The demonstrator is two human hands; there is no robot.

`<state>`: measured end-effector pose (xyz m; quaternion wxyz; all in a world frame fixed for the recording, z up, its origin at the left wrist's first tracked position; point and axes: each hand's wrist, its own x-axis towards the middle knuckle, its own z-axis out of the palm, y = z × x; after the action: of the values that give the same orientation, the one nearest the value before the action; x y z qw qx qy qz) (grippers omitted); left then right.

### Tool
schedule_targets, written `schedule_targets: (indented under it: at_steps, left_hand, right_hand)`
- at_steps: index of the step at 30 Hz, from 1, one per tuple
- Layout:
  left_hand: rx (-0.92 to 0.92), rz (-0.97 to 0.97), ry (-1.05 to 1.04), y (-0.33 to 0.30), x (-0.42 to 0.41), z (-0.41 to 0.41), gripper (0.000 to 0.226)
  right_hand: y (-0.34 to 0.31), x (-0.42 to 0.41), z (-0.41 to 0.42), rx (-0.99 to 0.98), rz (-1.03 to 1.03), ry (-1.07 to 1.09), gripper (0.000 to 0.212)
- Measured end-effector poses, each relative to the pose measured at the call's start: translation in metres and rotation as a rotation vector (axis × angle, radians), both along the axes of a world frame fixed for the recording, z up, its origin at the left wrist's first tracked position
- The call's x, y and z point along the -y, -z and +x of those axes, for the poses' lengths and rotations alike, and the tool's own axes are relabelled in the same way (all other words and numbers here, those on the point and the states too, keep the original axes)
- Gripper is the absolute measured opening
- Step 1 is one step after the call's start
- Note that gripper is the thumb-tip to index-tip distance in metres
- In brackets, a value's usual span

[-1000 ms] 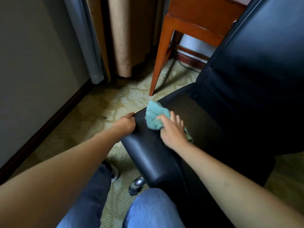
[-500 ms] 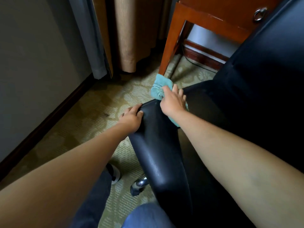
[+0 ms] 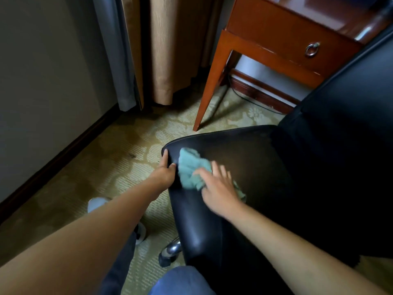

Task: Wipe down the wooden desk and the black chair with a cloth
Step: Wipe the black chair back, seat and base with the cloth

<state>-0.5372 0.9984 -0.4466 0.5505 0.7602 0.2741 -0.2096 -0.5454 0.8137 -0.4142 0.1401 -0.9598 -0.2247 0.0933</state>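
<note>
Crumpled cloth (image 3: 192, 169) stretches diagonally across seat (image 3: 255, 158).

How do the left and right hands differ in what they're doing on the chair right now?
The left hand grips the seat's front corner of the black chair, fingers curled over the edge; the right hand lies on the seat top with fingers spread. The left hand holds no cloth; the right hand presses the teal cloth onto the seat. The left hand looks sharp, the right hand motion-blurred. Both touch the same seat.
</note>
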Motion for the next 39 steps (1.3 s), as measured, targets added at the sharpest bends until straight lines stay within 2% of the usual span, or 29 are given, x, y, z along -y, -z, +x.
schedule_targets:
  at_steps: [3, 7, 11, 15, 20, 23, 28, 32, 36, 39]
  left_hand:
    - [0.003, 0.011, 0.009, 0.002, 0.001, -0.007, 0.062]
    - [-0.006, -0.034, -0.017, 0.011, -0.004, -0.006, 0.058]
    - [-0.102, -0.121, -0.043, 0.021, -0.016, 0.011, 0.048]
    - [-0.265, -0.156, 0.074, 0.037, -0.016, 0.009, 0.050]
    - [-0.270, -0.256, 0.067, 0.047, -0.014, 0.008, 0.057]
    - [-0.260, -0.248, 0.086, 0.037, -0.015, 0.009, 0.055]
    - [-0.234, -0.199, 0.105, 0.012, -0.003, 0.001, 0.044]
    - [-0.201, -0.170, 0.161, 0.009, 0.003, -0.007, 0.048]
    - [-0.163, -0.245, 0.126, 0.022, 0.007, -0.008, 0.054]
    - [-0.138, -0.308, 0.095, 0.038, 0.004, -0.001, 0.063]
  right_hand:
    - [-0.004, 0.019, -0.054, -0.040, -0.054, -0.209, 0.050]
    - [0.003, 0.017, -0.024, 0.029, -0.063, -0.279, 0.050]
    - [0.014, -0.021, 0.066, 0.131, -0.096, -0.109, 0.050]
    - [0.020, -0.045, 0.148, 0.189, -0.104, 0.095, 0.044]
    - [0.019, -0.027, 0.189, 0.186, -0.142, 0.303, 0.039]
    - [0.012, -0.022, 0.160, 0.157, -0.165, 0.262, 0.045]
    - [0.008, -0.011, 0.049, 0.078, -0.104, 0.087, 0.049]
    - [0.005, -0.002, -0.004, 0.059, -0.056, -0.015, 0.050]
    - [0.005, 0.008, 0.016, 0.080, -0.054, -0.081, 0.048]
    - [0.011, 0.009, 0.075, 0.180, -0.115, -0.009, 0.046]
